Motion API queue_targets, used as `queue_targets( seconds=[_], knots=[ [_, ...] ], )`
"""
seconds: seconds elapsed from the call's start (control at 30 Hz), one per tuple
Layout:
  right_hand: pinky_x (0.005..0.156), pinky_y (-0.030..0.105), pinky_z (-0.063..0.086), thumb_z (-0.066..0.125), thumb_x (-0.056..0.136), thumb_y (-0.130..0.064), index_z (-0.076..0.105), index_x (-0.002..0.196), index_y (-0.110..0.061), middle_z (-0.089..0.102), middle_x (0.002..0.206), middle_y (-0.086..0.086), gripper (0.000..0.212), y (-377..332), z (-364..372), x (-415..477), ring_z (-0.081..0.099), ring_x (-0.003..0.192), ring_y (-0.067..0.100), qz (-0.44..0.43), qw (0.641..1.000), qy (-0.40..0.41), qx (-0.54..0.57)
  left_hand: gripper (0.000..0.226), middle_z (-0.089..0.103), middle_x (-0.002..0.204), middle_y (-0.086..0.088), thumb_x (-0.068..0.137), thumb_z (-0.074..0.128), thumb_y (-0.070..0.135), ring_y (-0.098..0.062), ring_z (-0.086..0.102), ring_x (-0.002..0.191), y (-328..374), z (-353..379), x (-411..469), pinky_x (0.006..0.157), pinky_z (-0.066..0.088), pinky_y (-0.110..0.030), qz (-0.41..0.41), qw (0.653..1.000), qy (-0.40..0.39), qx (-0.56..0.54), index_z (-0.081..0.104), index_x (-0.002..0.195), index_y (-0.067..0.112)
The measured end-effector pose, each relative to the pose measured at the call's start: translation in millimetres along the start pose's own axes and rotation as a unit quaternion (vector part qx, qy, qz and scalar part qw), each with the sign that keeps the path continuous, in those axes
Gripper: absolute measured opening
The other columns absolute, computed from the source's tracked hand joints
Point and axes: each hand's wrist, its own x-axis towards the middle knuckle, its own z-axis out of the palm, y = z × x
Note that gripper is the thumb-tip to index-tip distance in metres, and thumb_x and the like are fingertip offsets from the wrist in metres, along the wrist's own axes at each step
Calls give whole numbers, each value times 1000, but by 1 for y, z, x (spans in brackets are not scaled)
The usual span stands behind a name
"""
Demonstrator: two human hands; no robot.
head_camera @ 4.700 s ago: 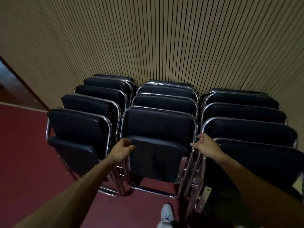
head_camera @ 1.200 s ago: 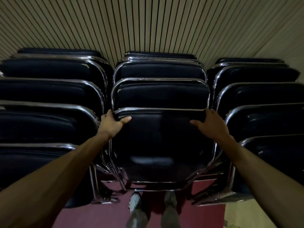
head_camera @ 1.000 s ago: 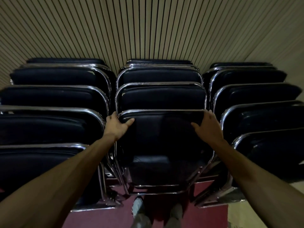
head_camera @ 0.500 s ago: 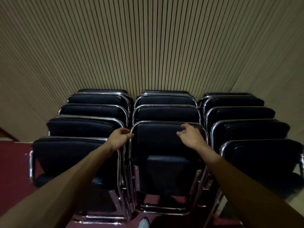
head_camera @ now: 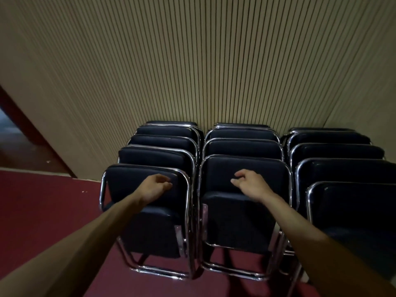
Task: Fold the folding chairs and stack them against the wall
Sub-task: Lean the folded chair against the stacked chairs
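**Folded chairs stacked in three rows against the slatted wall (head_camera: 192, 61), with both hands held free before them.**

The rows occupy the lower centre and lower right of the frame, each chair leaned on the one behind it. The left hand (head_camera: 155, 187) is seen before the front chair of the left row (head_camera: 145, 224), and the right hand (head_camera: 249, 184) before the front chair of the middle row (head_camera: 246, 228). The fingers of both are loosely curled and nothing is gripped. Contact with the backrests cannot be determined. The right row (head_camera: 353, 211) is likewise folded. No unfolded chair is shown on the red floor (head_camera: 42, 211), so the visible stacking is judged complete. Chairs outside the frame cannot be ruled out.
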Motion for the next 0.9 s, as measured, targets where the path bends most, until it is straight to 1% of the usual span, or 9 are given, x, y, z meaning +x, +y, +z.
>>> queue_targets(
  seconds=[0.1, 0.23, 0.33, 0.43, 0.5, 0.57, 0.67, 0.77, 0.9],
  knots=[
    [92, 24, 39, 59, 92, -36, 54, 132, -17, 64, 118, 0, 45, -28, 26, -8, 57, 114, 17, -11, 1000, -20, -6, 20, 65, 109, -3, 95, 60, 18, -17, 60, 101, -16, -27, -10, 71, 46, -26, -14, 999, 4, -30, 63, 115, 18],
    [92, 24, 41, 59, 92, -36, 54, 131, -16, 64, 119, 1, 44, -67, 70, -13, 57, 111, 16, -22, 999, -28, -10, 19, 66, 103, 1, 93, 64, 18, -11, 61, 91, -50, -68, -15, 71, 45, -21, 11, 1000, 2, 0, 65, 112, 18],
    [90, 25, 43, 59, 92, -36, 58, 126, -15, 66, 112, 0, 40, -92, 103, -13, 59, 103, 15, -17, 1000, -19, -18, 14, 67, 100, 4, 92, 65, 18, -8, 60, 88, -86, -101, -17, 71, 44, -18, 12, 1000, 0, -4, 65, 106, 22],
    [88, 26, 43, 59, 91, -39, 60, 125, -15, 66, 111, 1, 42, -135, 152, -10, 60, 105, 17, -12, 1000, 3, -18, 17, 67, 104, 2, 94, 62, 17, -11, 61, 95, -134, -157, -17, 78, 43, -21, 3, 1000, -2, -25, 66, 110, 18],
    [92, 26, 41, 59, 91, -39, 60, 126, -14, 64, 119, 3, 43, -162, 179, -9, 58, 112, 20, -7, 1000, 21, -20, 16, 67, 103, 0, 96, 57, 14, -13, 59, 94, -159, -189, -18, 79, 41, -24, 5, 998, 4, -55, 66, 108, 17],
    [97, 28, 40, 59, 92, -37, 58, 129, -13, 61, 125, 4, 44, -182, 197, -10, 55, 118, 21, 1, 999, 26, -23, 17, 67, 103, -1, 97, 54, 13, -13, 59, 94, -177, -211, -18, 75, 42, -23, -4, 996, 9, -88, 66, 107, 17],
    [100, 30, 40, 57, 92, -38, 53, 133, -13, 61, 126, 4, 48, -202, 225, -14, 54, 119, 20, 31, 999, 18, -11, 17, 67, 108, 0, 98, 52, 16, -15, 61, 100, -204, -239, -15, 74, 42, -22, -16, 995, -6, -101, 66, 108, 19],
    [96, 27, 39, 57, 93, -37, 51, 134, -12, 63, 121, 4, 48, -201, 243, -10, 56, 117, 20, 53, 998, 24, -13, 17, 68, 110, -3, 98, 52, 19, -19, 61, 105, -220, -245, -3, 77, 44, -24, -17, 992, 0, -122, 67, 107, 17],
    [98, 30, 39, 58, 93, -33, 47, 137, -8, 55, 133, 10, 52, -185, 261, 10, 52, 122, 24, 85, 994, 62, 0, 14, 67, 113, -4, 98, 53, 19, -20, 61, 108, -245, -235, 9, 96, 44, -32, -32, 992, -12, -125, 65, 104, 22]
  ],
)
